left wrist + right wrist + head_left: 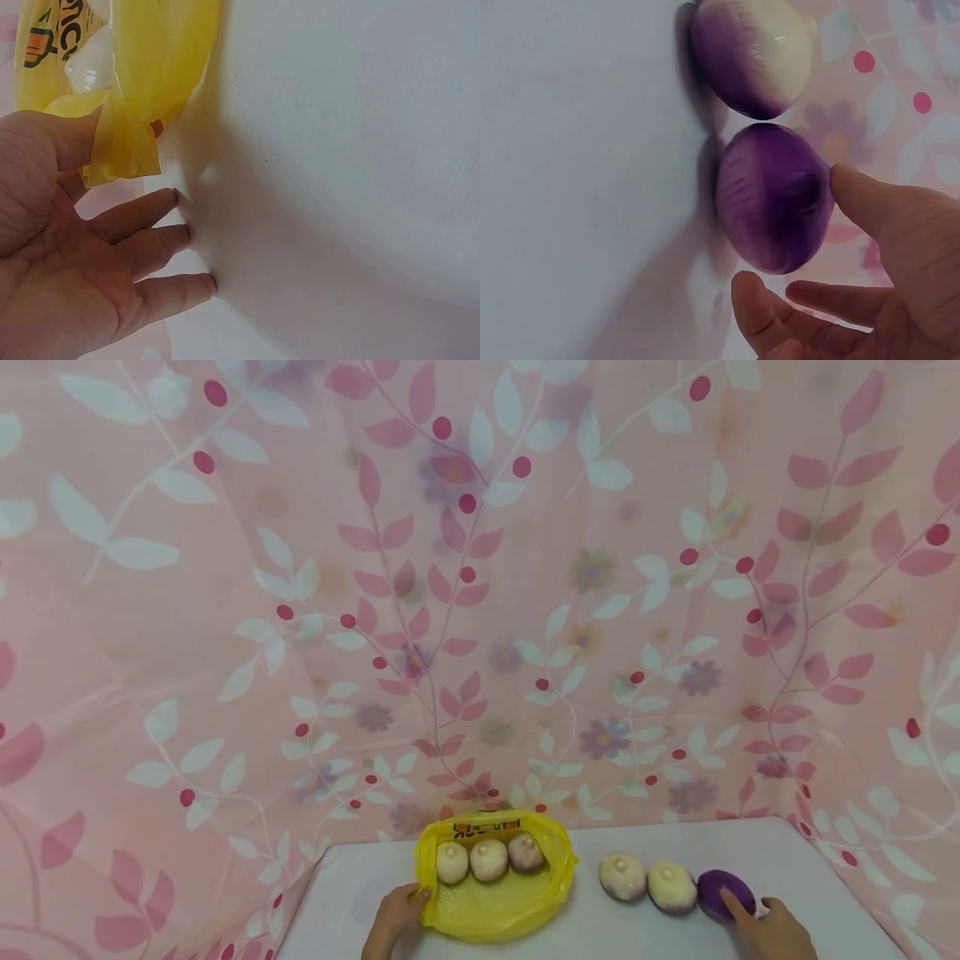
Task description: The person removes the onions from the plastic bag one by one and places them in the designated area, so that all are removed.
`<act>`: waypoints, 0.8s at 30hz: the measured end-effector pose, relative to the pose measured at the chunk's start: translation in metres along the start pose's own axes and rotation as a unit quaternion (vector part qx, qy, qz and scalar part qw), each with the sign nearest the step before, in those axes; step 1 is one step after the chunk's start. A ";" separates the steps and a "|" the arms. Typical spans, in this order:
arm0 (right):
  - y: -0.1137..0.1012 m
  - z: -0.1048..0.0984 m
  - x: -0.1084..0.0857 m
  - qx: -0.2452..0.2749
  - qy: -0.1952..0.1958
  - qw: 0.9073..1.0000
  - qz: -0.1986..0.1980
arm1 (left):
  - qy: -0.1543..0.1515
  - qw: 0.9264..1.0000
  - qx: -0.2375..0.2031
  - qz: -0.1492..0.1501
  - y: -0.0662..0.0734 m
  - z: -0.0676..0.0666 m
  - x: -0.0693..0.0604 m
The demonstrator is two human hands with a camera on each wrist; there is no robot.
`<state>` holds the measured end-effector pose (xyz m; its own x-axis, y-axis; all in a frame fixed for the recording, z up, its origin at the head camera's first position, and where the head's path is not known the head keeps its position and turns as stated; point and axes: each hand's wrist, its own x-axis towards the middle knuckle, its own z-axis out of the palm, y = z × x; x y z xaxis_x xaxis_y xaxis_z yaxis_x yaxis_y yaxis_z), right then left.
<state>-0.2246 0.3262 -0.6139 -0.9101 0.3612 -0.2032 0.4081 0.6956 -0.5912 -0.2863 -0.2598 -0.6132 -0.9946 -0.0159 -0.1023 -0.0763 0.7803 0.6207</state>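
Note:
My left hand (400, 912) pinches the near left rim of a yellow plastic bag (498, 927) between thumb and index finger. In the left wrist view its other fingers (161, 298) are spread, with tips at the table. Three turnip-like vegetables (489, 861), whitish with some purple, sit in a row inside the open bag. On the right, my right hand (776, 931) has its thumb touching a dark purple turnip (772, 199), paler toward the table. The other fingers (754, 307) are loosely bent beside it, apart from its surface in the right wrist view.
Two more white-and-purple turnips, a left one (622, 876) and a middle one (672, 887), stand in line with the dark purple one. All rest on a white table (585, 935). A pink leaf-patterned cloth (510, 610) hangs behind the table.

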 end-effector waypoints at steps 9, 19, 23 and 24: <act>-0.007 -0.019 -0.006 0.002 -0.010 0.999 -0.030 | -0.002 1.000 -0.003 -0.004 -0.004 0.003 0.002; -0.021 -0.029 -0.012 0.037 0.009 0.998 -0.050 | -0.010 1.000 -0.019 -0.007 -0.003 0.002 0.000; -0.028 -0.026 -0.013 0.051 0.024 0.997 -0.061 | -0.010 1.000 -0.021 0.001 -0.002 0.001 0.000; -0.030 -0.026 -0.013 0.053 0.026 0.996 -0.065 | -0.010 1.000 -0.022 0.001 -0.002 0.001 0.000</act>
<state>-0.2233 0.3170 -0.5738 -0.9488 0.3056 -0.0799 0.2739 0.6701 -0.6899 -0.2858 -0.2607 -0.6148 -0.9933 -0.0011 -0.1158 -0.0771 0.7525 0.6540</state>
